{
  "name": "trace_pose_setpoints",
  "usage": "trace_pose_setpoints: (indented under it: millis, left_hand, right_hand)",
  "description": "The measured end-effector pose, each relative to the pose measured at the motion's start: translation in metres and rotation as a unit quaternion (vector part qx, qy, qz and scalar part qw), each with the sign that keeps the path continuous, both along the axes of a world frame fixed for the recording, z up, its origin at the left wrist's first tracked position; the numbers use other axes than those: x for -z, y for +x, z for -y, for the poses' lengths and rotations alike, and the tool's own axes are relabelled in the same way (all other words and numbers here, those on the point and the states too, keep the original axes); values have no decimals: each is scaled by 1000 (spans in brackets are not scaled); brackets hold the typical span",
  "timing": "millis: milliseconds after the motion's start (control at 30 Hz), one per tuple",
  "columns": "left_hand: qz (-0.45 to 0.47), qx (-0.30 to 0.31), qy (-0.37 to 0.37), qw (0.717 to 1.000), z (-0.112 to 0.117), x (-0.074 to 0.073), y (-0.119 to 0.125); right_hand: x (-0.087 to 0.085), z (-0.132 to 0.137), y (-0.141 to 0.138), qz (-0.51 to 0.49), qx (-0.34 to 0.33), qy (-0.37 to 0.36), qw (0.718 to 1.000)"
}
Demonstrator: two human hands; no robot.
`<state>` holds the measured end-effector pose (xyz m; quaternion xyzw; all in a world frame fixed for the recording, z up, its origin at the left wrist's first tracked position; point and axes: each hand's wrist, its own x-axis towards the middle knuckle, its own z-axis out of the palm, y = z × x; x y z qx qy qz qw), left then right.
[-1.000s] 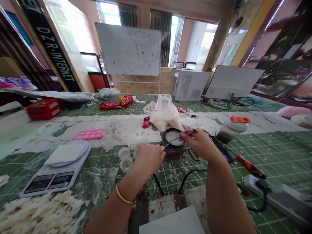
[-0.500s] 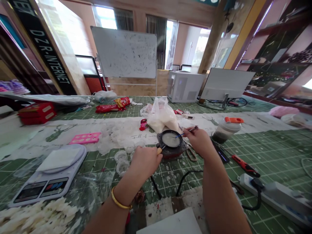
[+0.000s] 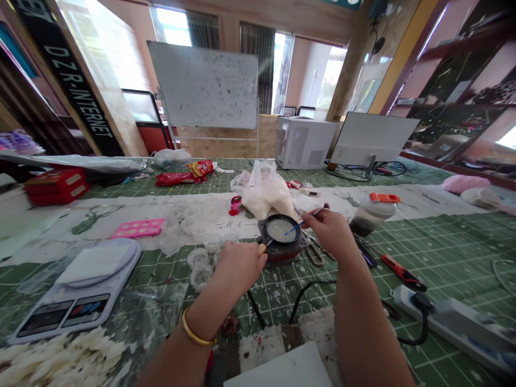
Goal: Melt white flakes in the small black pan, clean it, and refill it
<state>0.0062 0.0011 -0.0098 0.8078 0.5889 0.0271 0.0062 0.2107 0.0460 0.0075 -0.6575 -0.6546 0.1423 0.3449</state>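
My left hand (image 3: 242, 263) is closed round the wooden handle of a small black frying pan (image 3: 300, 221). The pan rests on a small dark hot plate (image 3: 288, 255) and holds a cloudy whitish liquid (image 3: 278, 228). Between the fingers of my right hand (image 3: 325, 228) is a thin blue stirring stick (image 3: 293, 230), its lower end in the liquid. Just behind the pan stands a clear plastic bag (image 3: 264, 188) of white material. A pair of scissors (image 3: 315, 255) lies right of the hot plate, partly covered by my right hand and forearm.
Small clear cups (image 3: 200, 277) stand left of my left hand. Further left are a pink mould (image 3: 137, 228) and a kitchen scale (image 3: 80, 290). To the right are an orange-lidded shaker (image 3: 368, 215), a red-and-black tool (image 3: 403, 273) and a power strip (image 3: 455, 328). A black cable (image 3: 302, 295) crosses the mat.
The stick's tip has shifted slightly left and down within the liquid. My left hand keeps its grip on the pan handle. The whole view has drifted slightly.
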Motion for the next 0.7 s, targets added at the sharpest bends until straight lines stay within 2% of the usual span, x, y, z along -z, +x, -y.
trace_pose_setpoints:
  millis: [67,133,233,300,367,467,500,633,700]
  left_hand:
    - [2,2,-3,1000,-1,1,0]
    - [1,4,-3,1000,-1,1,-1]
    - [-1,6,3,1000,-1,2,-1]
    - [-2,3,4,1000,-1,2,-1]
    - [-2,0,6,1000,-1,3,-1]
    - [-3,2,9,1000,-1,4,-1]
    - [-4,2,9,1000,-1,4,-1]
    - [-6,1,8,1000,-2,3,-1]
    - [-4,0,7,1000,-2,2,0]
  right_hand:
    - [0,-2,6,37,45,1,998]
    - [-1,-1,11,59,56,-12,997]
    - [-2,2,9,37,-19,-40,998]
    - [-1,1,6,13,-60,-25,998]
    - [1,-1,4,26,-41,-3,999]
    - [2,-2,3,69,8,-27,997]
    - [2,-1,2,66,-3,-39,997]
    - [2,5,-6,-24,-120,-40,992]
    - [5,3,-9,-38,-118,-26,992]
